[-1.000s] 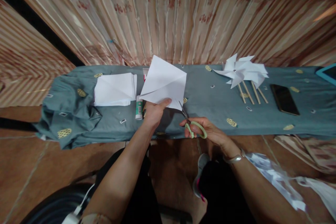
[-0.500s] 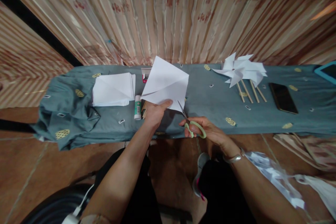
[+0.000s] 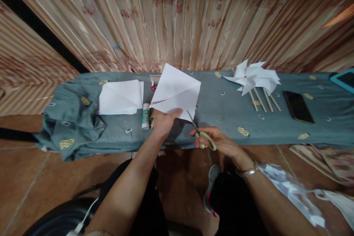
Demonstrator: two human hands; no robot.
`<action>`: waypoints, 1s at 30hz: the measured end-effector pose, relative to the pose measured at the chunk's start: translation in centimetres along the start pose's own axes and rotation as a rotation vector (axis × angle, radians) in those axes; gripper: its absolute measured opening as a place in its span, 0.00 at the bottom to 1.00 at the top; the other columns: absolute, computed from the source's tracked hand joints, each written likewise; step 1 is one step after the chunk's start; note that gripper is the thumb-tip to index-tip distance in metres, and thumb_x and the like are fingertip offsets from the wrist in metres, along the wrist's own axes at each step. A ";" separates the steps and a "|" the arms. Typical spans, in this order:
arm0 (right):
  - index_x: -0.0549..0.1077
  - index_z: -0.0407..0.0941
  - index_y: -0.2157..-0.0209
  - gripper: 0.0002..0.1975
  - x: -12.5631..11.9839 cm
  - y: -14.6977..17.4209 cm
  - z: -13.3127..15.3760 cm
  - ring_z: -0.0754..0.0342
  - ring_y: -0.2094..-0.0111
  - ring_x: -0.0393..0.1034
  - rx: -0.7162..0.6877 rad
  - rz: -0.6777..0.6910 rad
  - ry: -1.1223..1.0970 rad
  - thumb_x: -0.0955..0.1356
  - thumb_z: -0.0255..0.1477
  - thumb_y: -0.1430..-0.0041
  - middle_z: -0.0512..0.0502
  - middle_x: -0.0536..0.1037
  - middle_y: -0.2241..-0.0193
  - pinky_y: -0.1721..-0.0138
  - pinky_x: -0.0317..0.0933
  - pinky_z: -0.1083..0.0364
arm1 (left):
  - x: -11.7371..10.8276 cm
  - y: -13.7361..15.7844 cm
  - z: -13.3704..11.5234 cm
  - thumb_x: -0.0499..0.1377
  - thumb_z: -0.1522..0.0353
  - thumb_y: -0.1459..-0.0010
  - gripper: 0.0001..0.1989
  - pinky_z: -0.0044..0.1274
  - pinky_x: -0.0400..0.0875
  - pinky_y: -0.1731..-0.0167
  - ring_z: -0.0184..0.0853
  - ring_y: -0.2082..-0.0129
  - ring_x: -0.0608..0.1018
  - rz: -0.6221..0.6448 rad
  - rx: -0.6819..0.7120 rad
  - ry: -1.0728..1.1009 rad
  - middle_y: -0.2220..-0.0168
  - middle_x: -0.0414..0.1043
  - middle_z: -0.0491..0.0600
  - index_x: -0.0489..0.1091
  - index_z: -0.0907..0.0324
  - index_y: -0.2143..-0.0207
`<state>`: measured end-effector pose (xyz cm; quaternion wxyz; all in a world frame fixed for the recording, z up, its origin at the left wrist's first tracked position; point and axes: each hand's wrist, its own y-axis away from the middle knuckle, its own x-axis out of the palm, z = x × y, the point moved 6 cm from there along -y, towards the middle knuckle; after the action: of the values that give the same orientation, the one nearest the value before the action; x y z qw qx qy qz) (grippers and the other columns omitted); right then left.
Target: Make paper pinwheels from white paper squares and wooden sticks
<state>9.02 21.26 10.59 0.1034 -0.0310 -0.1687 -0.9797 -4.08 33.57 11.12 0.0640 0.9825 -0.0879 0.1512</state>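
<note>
A square sheet of white paper (image 3: 178,86) with crease lines and a slit at its left corner is pinched in my left hand (image 3: 166,121), thumb on top near the lower edge. My right hand (image 3: 211,138) grips a pair of scissors (image 3: 208,139) by its pale green handles. The scissor blades point up and left and lie at the paper's lower right corner. Just left of the paper stand a glue stick (image 3: 145,116) and some wooden sticks (image 3: 153,118), partly hidden by my left hand. A small red and white box (image 3: 154,83) shows behind the paper.
A stack of white paper (image 3: 120,97) lies on the left of the cloth-covered table (image 3: 215,118). Paper pinwheels (image 3: 253,75) on wooden sticks, a phone (image 3: 298,107) and a blue-edged device (image 3: 343,80) are on the right. A clear bag with white scraps (image 3: 293,191) is below.
The view has tilted slightly, so everything sits a little lower. Both hands keep their hold, and the scissor blades stay at the paper's corner, looking more closed than before.
</note>
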 end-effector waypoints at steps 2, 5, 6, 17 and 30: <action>0.75 0.39 0.58 0.30 0.0 0.0 0.0 0.60 0.75 0.64 0.000 -0.005 -0.005 0.73 0.49 0.54 0.49 0.73 0.75 0.73 0.58 0.59 | 0.0 0.0 0.0 0.69 0.68 0.66 0.29 0.33 0.71 0.55 0.43 0.59 0.79 0.000 0.002 -0.006 0.62 0.79 0.53 0.74 0.60 0.56; 0.76 0.38 0.59 0.29 0.1 0.0 -0.1 0.60 0.75 0.64 0.008 -0.016 -0.016 0.74 0.48 0.55 0.50 0.72 0.76 0.73 0.58 0.59 | -0.2 0.0 0.1 0.69 0.67 0.66 0.27 0.33 0.71 0.55 0.43 0.59 0.79 -0.005 0.003 -0.022 0.62 0.79 0.53 0.74 0.60 0.58; 0.76 0.38 0.59 0.29 0.1 0.0 -0.1 0.60 0.75 0.64 0.009 -0.021 -0.021 0.74 0.47 0.55 0.50 0.72 0.76 0.73 0.58 0.59 | -0.2 0.0 0.1 0.69 0.67 0.66 0.27 0.33 0.71 0.54 0.43 0.59 0.79 -0.009 0.004 -0.026 0.62 0.79 0.53 0.75 0.60 0.58; 0.77 0.39 0.59 0.27 -0.1 0.0 -0.6 0.62 0.77 0.65 0.039 -0.064 -0.077 0.77 0.43 0.57 0.52 0.71 0.78 0.76 0.60 0.60 | -0.2 -0.1 0.1 0.69 0.67 0.66 0.25 0.33 0.71 0.54 0.43 0.57 0.78 0.005 0.012 -0.017 0.64 0.80 0.53 0.75 0.61 0.60; 0.77 0.39 0.59 0.30 0.1 -0.2 -1.0 0.61 0.77 0.66 0.075 -0.099 -0.100 0.77 0.45 0.59 0.51 0.73 0.79 0.76 0.60 0.59 | -0.5 0.2 0.0 0.70 0.66 0.66 0.25 0.34 0.69 0.52 0.43 0.56 0.78 -0.027 -0.031 -0.059 0.63 0.80 0.52 0.75 0.60 0.61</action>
<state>8.87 21.11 9.57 0.0477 -0.0675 -0.2113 -0.9739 -4.62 33.47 10.97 0.0786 0.9866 -0.0787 0.1198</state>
